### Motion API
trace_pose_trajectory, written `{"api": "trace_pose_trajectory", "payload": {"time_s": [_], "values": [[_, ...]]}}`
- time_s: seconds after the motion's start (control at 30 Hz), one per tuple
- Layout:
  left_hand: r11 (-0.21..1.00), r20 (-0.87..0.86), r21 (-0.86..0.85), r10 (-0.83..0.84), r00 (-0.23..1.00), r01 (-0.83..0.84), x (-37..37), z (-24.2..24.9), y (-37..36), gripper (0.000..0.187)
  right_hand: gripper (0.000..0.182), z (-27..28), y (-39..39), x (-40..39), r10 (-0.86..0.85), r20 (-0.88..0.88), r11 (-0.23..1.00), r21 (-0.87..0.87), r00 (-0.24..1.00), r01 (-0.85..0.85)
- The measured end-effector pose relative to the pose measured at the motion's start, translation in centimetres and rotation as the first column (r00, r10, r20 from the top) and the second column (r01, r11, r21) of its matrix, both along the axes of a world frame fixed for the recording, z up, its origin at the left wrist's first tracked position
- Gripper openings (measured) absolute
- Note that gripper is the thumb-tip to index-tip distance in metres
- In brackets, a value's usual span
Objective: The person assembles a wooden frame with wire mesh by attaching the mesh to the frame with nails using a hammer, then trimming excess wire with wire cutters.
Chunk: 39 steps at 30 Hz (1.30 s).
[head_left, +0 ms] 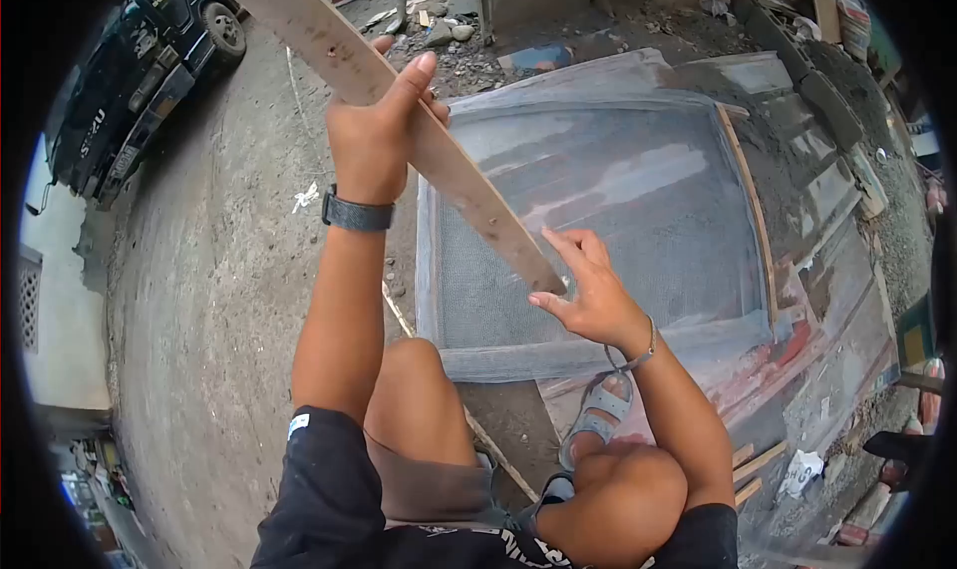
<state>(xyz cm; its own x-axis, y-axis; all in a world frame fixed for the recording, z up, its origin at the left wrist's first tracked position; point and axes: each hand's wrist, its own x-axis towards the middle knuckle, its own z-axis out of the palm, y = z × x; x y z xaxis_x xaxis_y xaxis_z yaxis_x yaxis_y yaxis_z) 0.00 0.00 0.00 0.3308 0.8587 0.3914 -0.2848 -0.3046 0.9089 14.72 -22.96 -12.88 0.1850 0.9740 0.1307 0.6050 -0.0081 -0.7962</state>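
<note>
A long wooden plank (469, 200) runs slantwise from the upper left down toward the middle of the view. My left hand (374, 135) is wrapped round its upper part, with the thumb lying over the near face. At the plank's lower end is my right hand (593, 295), thumb and fingers spread apart close beside the end. Small dark marks dot the plank's face. Beneath it, a mesh screen (478, 305) stretched on a rectangular frame lies on the ground, with a bare wooden strip (750, 220) along its right side.
My sandalled foot (603, 409) stands at the screen's near edge. Boards and sheets (827, 270) lie on the right. A dark vehicle (140, 80) is parked at the upper left. Rubble (439, 35) and concrete blocks (573, 35) line the back. Short wooden pieces (758, 469) lie at the lower right.
</note>
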Motion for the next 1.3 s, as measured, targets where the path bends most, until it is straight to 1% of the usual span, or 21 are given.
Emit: {"api": "trace_pose_trajectory", "payload": {"time_s": [0.03, 0.07, 0.1, 0.17, 0.23, 0.3, 0.33, 0.37, 0.4, 0.43, 0.5, 0.53, 0.63, 0.67, 0.73, 0.83, 0.87, 1.0, 1.1, 1.2, 1.3], "values": [[1.0, -0.018, 0.007, 0.008, 1.0, -0.008, -0.5, 0.2, 0.1, 0.064, 0.063, 0.0, -0.1, -0.4, 0.005, -0.015, 0.999, 0.045, 1.0, -0.004], [0.999, -0.161, -0.009, 0.043, 0.986, -0.045, -1.9, 1.3, 2.4, 0.061, 0.061, -0.1, -0.4, -0.6, 0.009, -0.028, 0.996, 0.086, 1.0, -0.007], [0.999, -0.238, -0.019, 0.044, 0.97, -0.05, -1.7, -1.4, 5.0, 0.059, 0.057, -2.2, -1.5, 0.8, -0.054, -0.074, 0.998, 0.014, 0.996, 0.055], [0.954, -0.386, 0.156, 0.299, 0.873, -0.257, -3.0, -3.4, 7.4, 0.059, 0.049, -3.7, -2.5, 2.6, -0.182, -0.134, 0.983, -0.048, 0.974, 0.177], [0.929, -0.509, 0.184, 0.369, 0.778, -0.32, -4.5, -7.1, 7.1, 0.063, 0.04, -5.2, -3.2, 4.2, -0.337, -0.282, 0.941, -0.119, 0.898, 0.316], [0.946, -0.6, 0.158, 0.32, 0.734, -0.283, -7.0, -12.5, 6.8, 0.058, 0.036, -7.2, -4.1, 5.6, -0.393, -0.308, 0.92, -0.128, 0.866, 0.372], [0.933, -0.621, 0.253, 0.36, 0.696, -0.257, -8.9, -16.7, 7.7, 0.049, 0.035, -8.2, -4.6, 5.9, -0.422, -0.318, 0.906, -0.14, 0.849, 0.398], [0.941, -0.692, 0.23, 0.336, 0.639, -0.246, -9.6, -18.3, 6.0, 0.048, 0.033, -8.9, -5.1, 6.0, -0.432, -0.3, 0.901, -0.176, 0.851, 0.396], [0.922, -0.712, 0.306, 0.387, 0.585, -0.238, -10.6, -21.8, 5.7, 0.044, 0.032, -9.4, -5.5, 6.1, -0.435, -0.274, 0.898, -0.205, 0.858, 0.39], [0.937, -0.766, 0.267, 0.349, 0.54, -0.227, -10.8, -23.4, 4.6, 0.041, 0.031, -9.7, -6.0, 6.2, -0.435, -0.244, 0.894, -0.234, 0.867, 0.382], [0.963, -0.821, 0.151, 0.248, 0.514, -0.224, -11.3, -28.3, 3.5, 0.042, 0.03, -10.7, -6.8, 6.2, -0.422, -0.197, 0.889, -0.279, 0.885, 0.362], [0.971, -0.88, 0.056, 0.158, 0.447, -0.234, -10.9, -29.6, 2.7, 0.046, 0.03, -11.2, -7.3, 6.2, -0.416, -0.178, 0.886, -0.299, 0.892, 0.354], [0.965, -0.885, 0.163, 0.235, 0.402, -0.205, -9.9, -34.5, 0.7, 0.052, 0.03, -12.1, -8.2, 6.1, -0.428, -0.173, 0.872, -0.338, 0.887, 0.354], [0.958, -0.869, 0.18, 0.26, 0.42, -0.222, -9.4, -35.8, 0.4, 0.053, 0.03, -12.2, -8.4, 6.0, -0.431, -0.18, 0.871, -0.341, 0.884, 0.355], [0.945, -0.84, 0.211, 0.305, 0.449, -0.249, -8.4, -36.9, -0.1, 0.057, 0.029, -12.5, -8.6, 5.9, -0.435, -0.193, 0.868, -0.351, 0.88, 0.352], [0.952, -0.833, 0.186, 0.284, 0.474, -0.243, -7.2, -36.8, 1.1, 0.064, 0.029, -12.9, -8.7, 5.8, -0.439, -0.204, 0.862, -0.371, 0.875, 0.346], [0.929, -0.816, 0.23, 0.346, 0.463, -0.289, -6.7, -37.0, 1.7, 0.063, 0.029, -12.9, -8.7, 5.8, -0.443, -0.206, 0.859, -0.376, 0.873, 0.347], [0.949, -0.843, 0.151, 0.269, 0.466, -0.276, -5.7, -35.2, 3.5, 0.061, 0.029, -13.4, -9.9, 5.6, -0.449, -0.223, 0.848, -0.411, 0.865, 0.334], [0.934, -0.856, 0.176, 0.301, 0.419, -0.312, -5.8, -37.1, 3.7, 0.065, 0.027, -13.9, -11.4, 6.0, -0.494, -0.238, 0.819, -0.45, 0.836, 0.356], [0.955, -0.898, 0.113, 0.216, 0.383, -0.274, -6.5, -39.2, 3.8, 0.07, 0.026, -14.9, -14.0, 6.4, -0.546, -0.254, 0.785, -0.488, 0.798, 0.382], [0.955, -0.882, 0.123, 0.23, 0.412, -0.271, -6.6, -40.0, 4.0, 0.072, 0.028, -14.8, -15.8, 6.2, -0.582, -0.209, 0.744, -0.527, 0.786, 0.411]]}}
